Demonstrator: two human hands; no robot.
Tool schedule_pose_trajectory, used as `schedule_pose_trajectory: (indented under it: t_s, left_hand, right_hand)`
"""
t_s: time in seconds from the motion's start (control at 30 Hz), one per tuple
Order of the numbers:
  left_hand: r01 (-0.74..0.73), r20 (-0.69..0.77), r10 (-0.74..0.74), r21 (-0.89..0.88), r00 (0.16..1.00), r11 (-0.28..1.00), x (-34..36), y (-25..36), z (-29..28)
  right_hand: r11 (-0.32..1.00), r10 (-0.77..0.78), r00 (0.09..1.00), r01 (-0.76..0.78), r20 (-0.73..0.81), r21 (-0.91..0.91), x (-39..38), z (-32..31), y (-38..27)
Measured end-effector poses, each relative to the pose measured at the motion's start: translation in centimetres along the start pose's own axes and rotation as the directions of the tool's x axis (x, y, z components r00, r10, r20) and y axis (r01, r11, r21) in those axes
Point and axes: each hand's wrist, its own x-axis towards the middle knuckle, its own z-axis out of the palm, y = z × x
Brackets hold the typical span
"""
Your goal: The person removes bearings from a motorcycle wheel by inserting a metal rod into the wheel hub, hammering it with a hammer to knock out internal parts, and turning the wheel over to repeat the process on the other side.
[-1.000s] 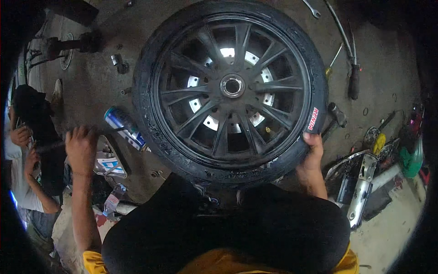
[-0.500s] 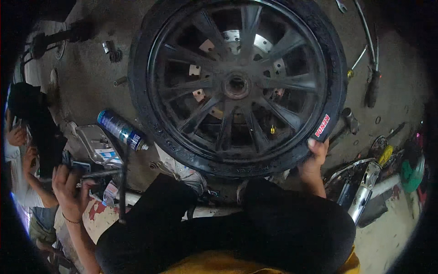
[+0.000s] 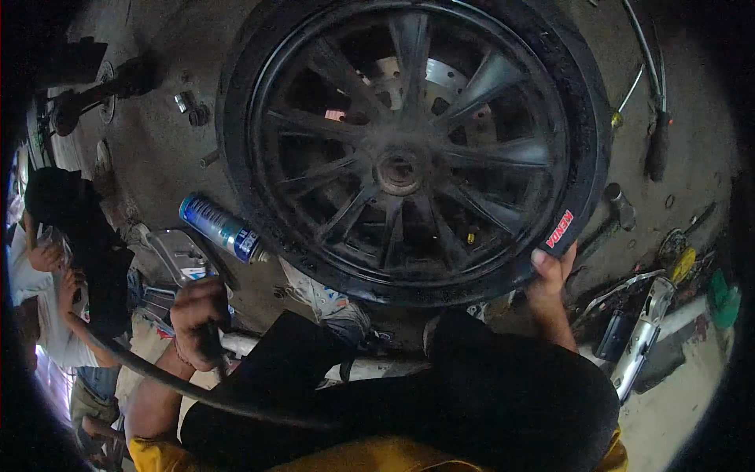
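Note:
A motorcycle wheel [image 3: 491, 153] with a black tyre [image 3: 440, 295] and dark spokes lies tilted in front of me; a perforated brake disc [image 3: 444, 75] shows behind the spokes. My right hand [image 3: 550, 271] grips the tyre's near right edge, thumb on the sidewall. My left hand [image 3: 200, 318] is closed in a fist left of the wheel, smeared by motion; what it holds is mostly hidden. A dark, curved, hose-like length [image 3: 204, 389] sweeps past below it, across my left forearm; whether it joins the held thing I cannot tell.
A blue spray can [image 3: 220, 228] lies left of the tyre. On the right are a hammer [image 3: 620, 206], a dark-handled tool [image 3: 659, 145], a screwdriver [image 3: 625, 102] and a silver metal part [image 3: 645, 338]. Another person's hands [image 3: 47, 256] show at the far left.
My left hand has moved right and closer to the wheel, and the dark length now curves below it. The wheel has tilted and shifted slightly; my right hand keeps its grip.

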Motion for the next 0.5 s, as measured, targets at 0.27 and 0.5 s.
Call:
schedule_pose_trajectory:
  t_s: [0.27,0.5]
  left_hand:
    - [-0.235,-0.376,-0.16,-0.803,0.912,0.547,8.2,5.2,2.3]
    - [-0.781,-0.816,-0.034,-0.563,0.577,0.269,14.4,5.7,3.7]
  right_hand:
    - [0.998,0.013,0.999,-0.015,0.042,0.053,0.7,0.8,-2.2]
    - [0.996,-0.045,0.997,0.04,0.059,0.08,1.0,2.1,-1.4]
